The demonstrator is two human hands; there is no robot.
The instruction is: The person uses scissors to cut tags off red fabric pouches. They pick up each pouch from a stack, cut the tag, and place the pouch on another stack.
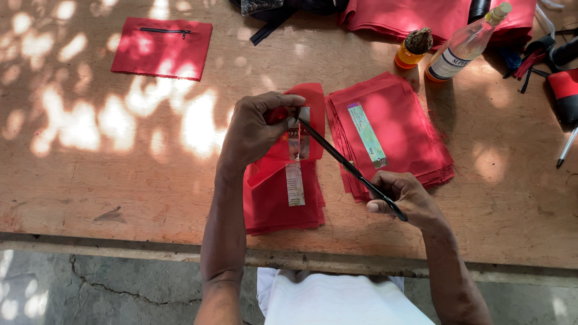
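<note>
My left hand pinches a folded red fabric piece with a shiny label strip on it, lifted slightly off a small stack of red fabric pieces. My right hand grips a thin black brush-like stick, held slanted, with its tip touching the fabric by my left thumb. To the right lies a bigger stack of red fabric with a pale green label strip on top.
The wooden table also carries a red zipped pouch at far left, a small orange jar, a clear bottle, more red fabric at the back, and dark tools at far right. The table's near edge runs just below my hands.
</note>
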